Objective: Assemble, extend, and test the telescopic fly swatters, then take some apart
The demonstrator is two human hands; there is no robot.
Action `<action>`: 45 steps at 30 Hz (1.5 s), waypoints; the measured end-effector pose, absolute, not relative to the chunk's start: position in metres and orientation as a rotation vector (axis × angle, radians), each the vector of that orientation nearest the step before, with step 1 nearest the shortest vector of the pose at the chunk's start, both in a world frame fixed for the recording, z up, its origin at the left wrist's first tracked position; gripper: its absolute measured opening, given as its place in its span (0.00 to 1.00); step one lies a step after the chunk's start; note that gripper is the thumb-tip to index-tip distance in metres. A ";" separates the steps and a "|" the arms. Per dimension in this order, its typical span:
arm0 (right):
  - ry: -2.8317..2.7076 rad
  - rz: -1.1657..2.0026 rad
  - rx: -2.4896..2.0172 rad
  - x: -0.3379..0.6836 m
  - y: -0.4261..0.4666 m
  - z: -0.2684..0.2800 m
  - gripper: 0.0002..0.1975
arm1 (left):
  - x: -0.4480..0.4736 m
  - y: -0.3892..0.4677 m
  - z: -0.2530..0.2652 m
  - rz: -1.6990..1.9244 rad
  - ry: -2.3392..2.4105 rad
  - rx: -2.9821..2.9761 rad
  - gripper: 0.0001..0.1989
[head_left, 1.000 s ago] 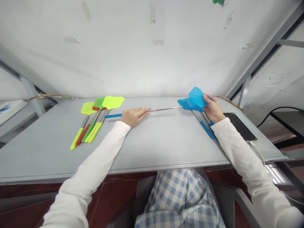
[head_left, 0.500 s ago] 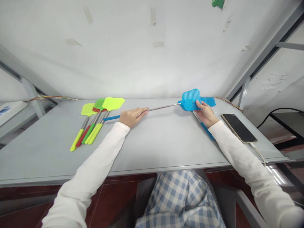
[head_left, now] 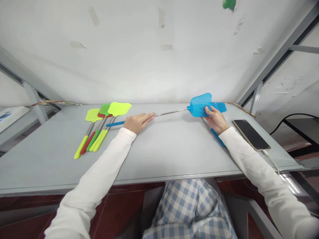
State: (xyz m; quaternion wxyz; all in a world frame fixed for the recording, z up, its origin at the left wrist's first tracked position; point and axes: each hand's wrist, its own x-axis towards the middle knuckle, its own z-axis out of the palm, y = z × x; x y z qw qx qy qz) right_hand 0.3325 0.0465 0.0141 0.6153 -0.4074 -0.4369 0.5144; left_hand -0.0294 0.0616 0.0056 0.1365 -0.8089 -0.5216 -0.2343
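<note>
Two hands share one long fly swatter with a blue plastic mesh head, a slim silvery metal rod and a smooth blue handle; it spans the grey, smooth-topped counter, with its head toward the right and its handle toward the left. The left hand is closed around the inner end of the handle, its fingers reaching onto the rod. The right hand pinches the near right corner of the mesh, thumb on top. Holding both ends probably keeps the light head from twisting and the thin rod in line; whether the rod touches the counter I cannot tell.

Partly beneath and to the right of the held swatter's head is more blue mesh, with another blue handle angled toward the person; how many swatters lie there is hidden. Beyond the held swatter's handle, on its left, lime, green and red plastic swatters overlap in a fan, heads away and handles near, seemingly grouped apart from the blue ones. Farther right of the held swatter lies a black-screened smartphone, a white cable at its near end.
</note>
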 end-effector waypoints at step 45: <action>-2.385 -0.718 -1.179 0.296 0.045 0.015 0.14 | 0.041 0.040 0.021 -0.370 -1.371 -2.521 0.21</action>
